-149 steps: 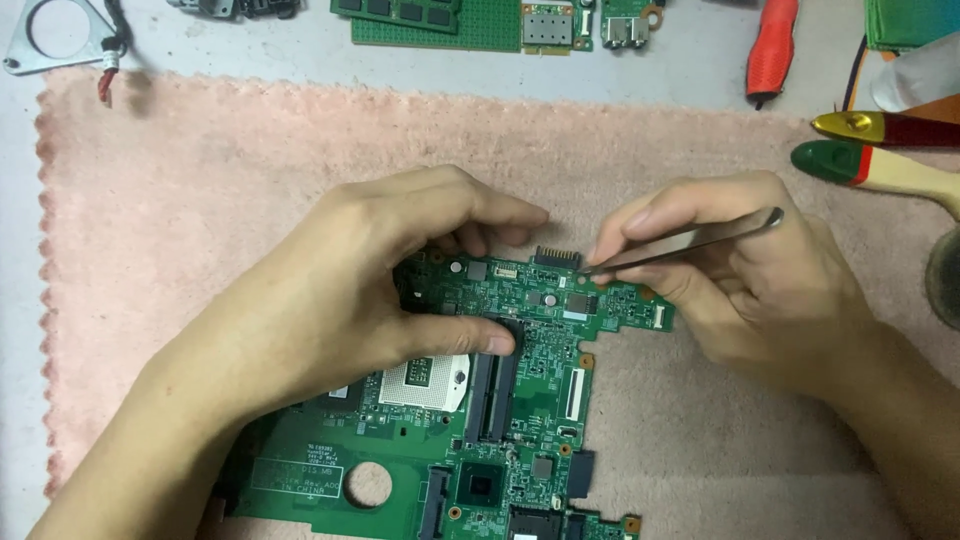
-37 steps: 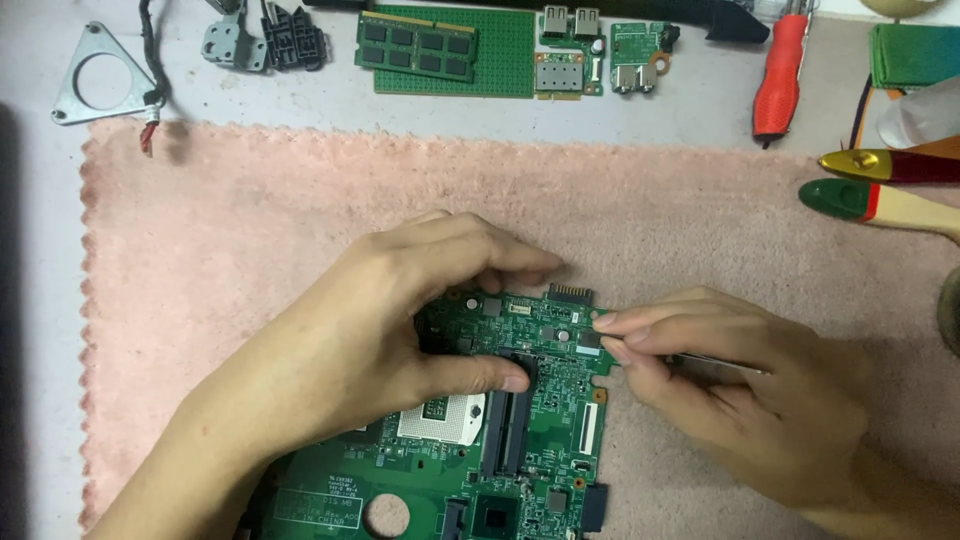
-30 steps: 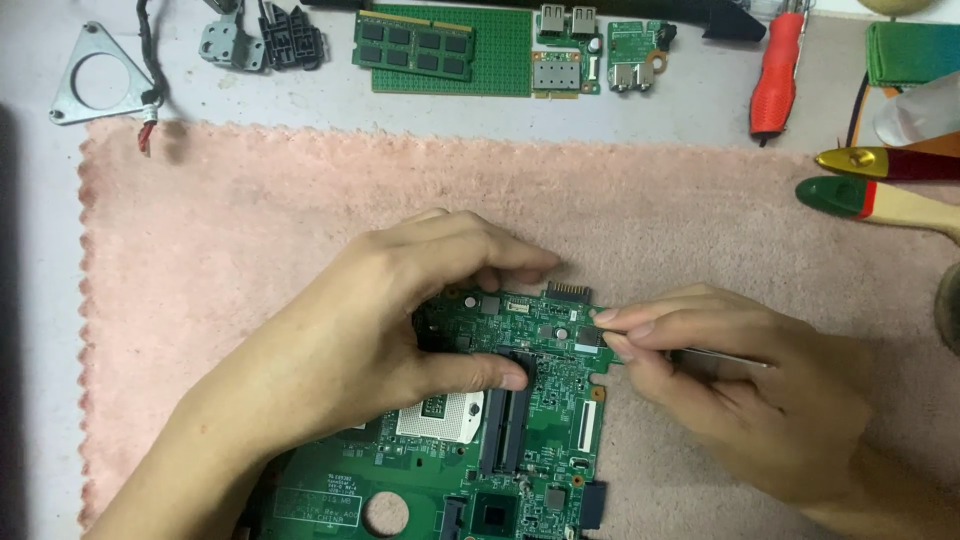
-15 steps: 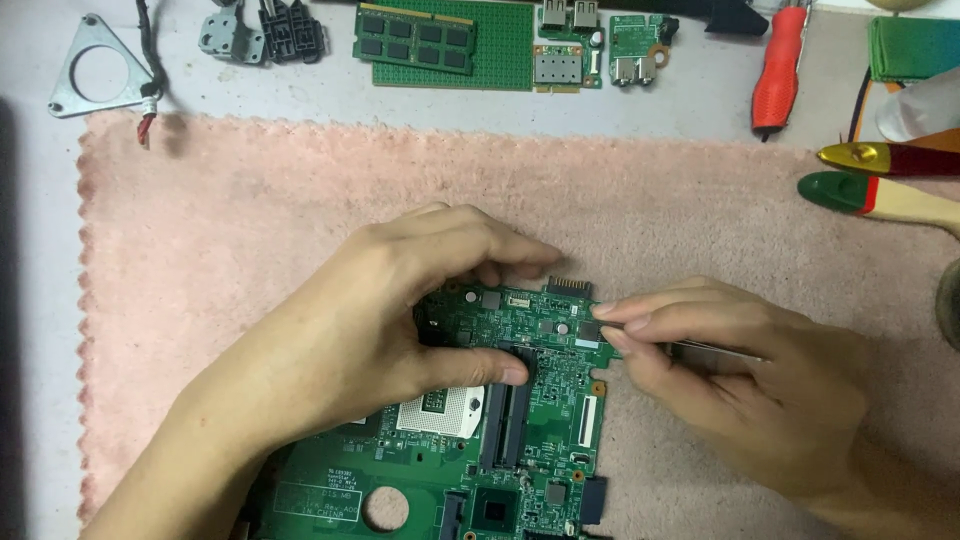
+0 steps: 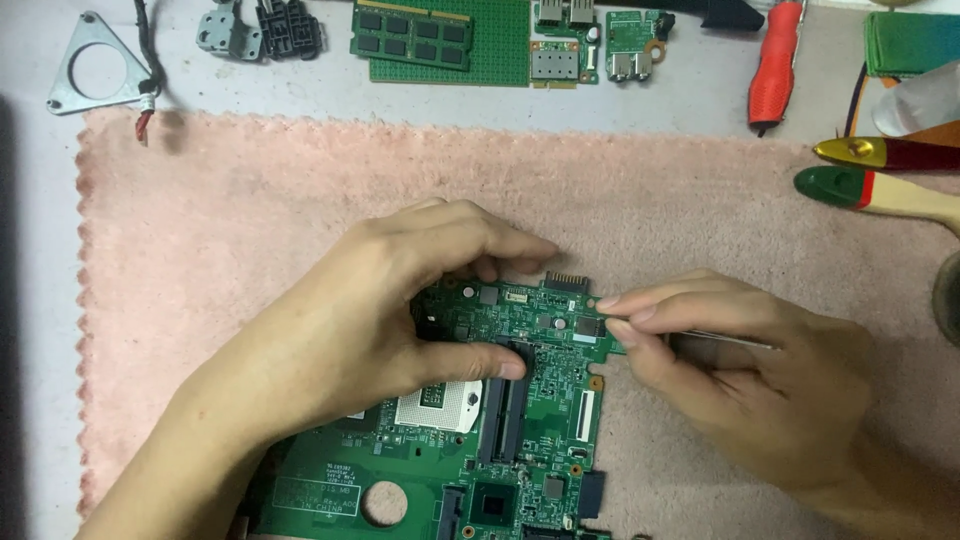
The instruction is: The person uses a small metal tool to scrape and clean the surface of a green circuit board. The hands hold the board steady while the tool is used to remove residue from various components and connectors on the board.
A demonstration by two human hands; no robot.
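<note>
We have a green circuit board (image 5: 520,420) lying flat on a pink fuzzy cloth (image 5: 250,210) that covers the grey bench (image 5: 40,300); the board's near end runs out of the bottom of the view. Our left hand (image 5: 380,310) is closed on the board, the thumb pressed on its face beside the long black slots (image 5: 503,410) and the fingers curled over its far edge. Just left of the slots sits a square silver socket (image 5: 435,405). Our right hand (image 5: 740,370) pinches a pair of metal tweezers (image 5: 725,338), whose tips meet the board's right edge; the tips themselves are hidden under the fingertips (image 5: 620,302).

Beyond the cloth, well apart from the hands, lie a memory module on a green perforated board (image 5: 440,40), two small green boards (image 5: 590,45), a triangular metal bracket (image 5: 95,65), and a red-handled tool (image 5: 775,65). At the right edge rest brush handles, one green-tipped (image 5: 870,190).
</note>
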